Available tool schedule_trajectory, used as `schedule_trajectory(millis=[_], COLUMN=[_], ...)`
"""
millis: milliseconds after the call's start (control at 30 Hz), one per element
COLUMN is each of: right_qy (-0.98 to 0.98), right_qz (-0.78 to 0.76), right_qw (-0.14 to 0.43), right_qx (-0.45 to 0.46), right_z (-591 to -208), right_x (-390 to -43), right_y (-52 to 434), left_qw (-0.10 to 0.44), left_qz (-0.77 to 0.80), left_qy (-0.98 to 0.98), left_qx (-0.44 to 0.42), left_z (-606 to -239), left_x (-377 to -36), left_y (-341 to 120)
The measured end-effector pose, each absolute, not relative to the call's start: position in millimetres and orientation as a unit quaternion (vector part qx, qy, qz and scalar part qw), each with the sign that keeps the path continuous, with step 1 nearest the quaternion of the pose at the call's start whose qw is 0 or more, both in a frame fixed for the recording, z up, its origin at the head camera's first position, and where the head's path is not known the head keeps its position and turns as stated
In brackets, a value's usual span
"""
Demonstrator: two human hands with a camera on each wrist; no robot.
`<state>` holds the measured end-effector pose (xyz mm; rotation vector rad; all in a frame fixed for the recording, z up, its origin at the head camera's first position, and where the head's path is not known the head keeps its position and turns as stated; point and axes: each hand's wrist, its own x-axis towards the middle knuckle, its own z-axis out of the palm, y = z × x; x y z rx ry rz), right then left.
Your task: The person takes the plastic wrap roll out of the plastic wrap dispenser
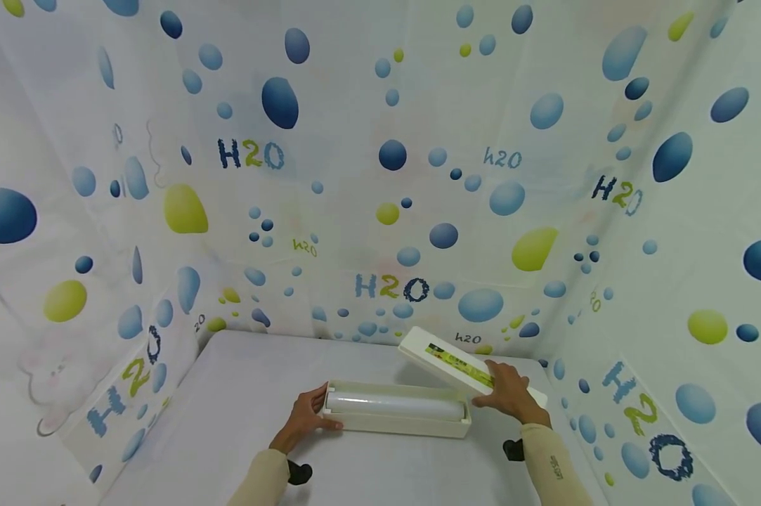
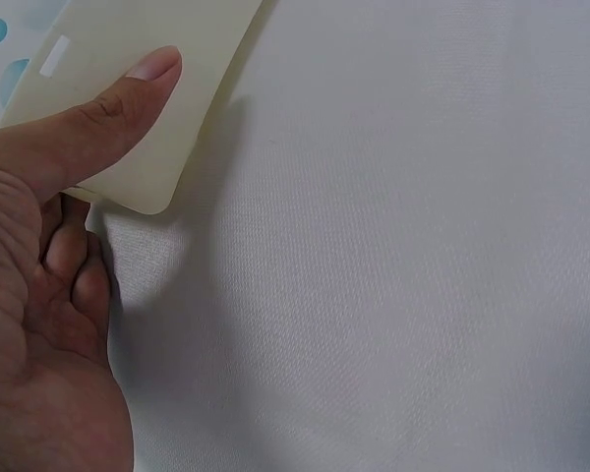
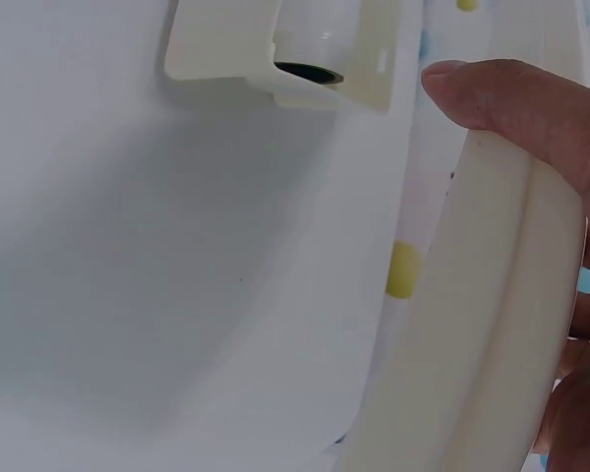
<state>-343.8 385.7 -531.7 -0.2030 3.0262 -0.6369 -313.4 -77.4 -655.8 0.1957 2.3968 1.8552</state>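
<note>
At six o'clock on the white table [image 1: 241,393], a long cream dispenser box [image 1: 398,420] is seen lying open, with a roll of clear film [image 1: 395,403] cradled inside it. The box's left end is gripped by the left hand [image 1: 304,417], the thumb [image 2: 98,123] pressed flat on the end wall and the other fingers curled beneath it, as the left wrist view shows. At about two o'clock from the box, its detached lid [image 1: 465,367] is held tilted, its far end raised; it is grasped at its near end by the right hand [image 1: 509,393], with the thumb [image 3: 511,93] hooked over the rim.

Both plastic parts are judged light, stiff and smooth, so a slip is possible under a loose pinch; the lid is best taken along its long edges, the box at its ends. The film itself is judged soft and clingy, and the roll may turn freely in its cradle.

A yellow-green label [image 1: 459,364] is carried on the lid, but its print is too small to be read. "H2O" is printed repeatedly on the bubble-patterned curtain [image 1: 380,176] surrounding the table. Small writing on the right sleeve [image 1: 554,467] cannot be made out with certainty.
</note>
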Motion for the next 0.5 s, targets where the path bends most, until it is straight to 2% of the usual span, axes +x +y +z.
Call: schedule_trajectory(millis=[500], right_qy=[0.978], right_qz=[-0.204], right_qw=[0.022], right_qx=[-0.049], right_z=[-531.5], right_x=[-337.9], right_y=[391.7], left_qw=[0.043], left_qz=[0.6], left_qy=[0.797], left_qx=[0.053], left_z=[-665.8], left_x=[-316.8], left_y=[-79.5])
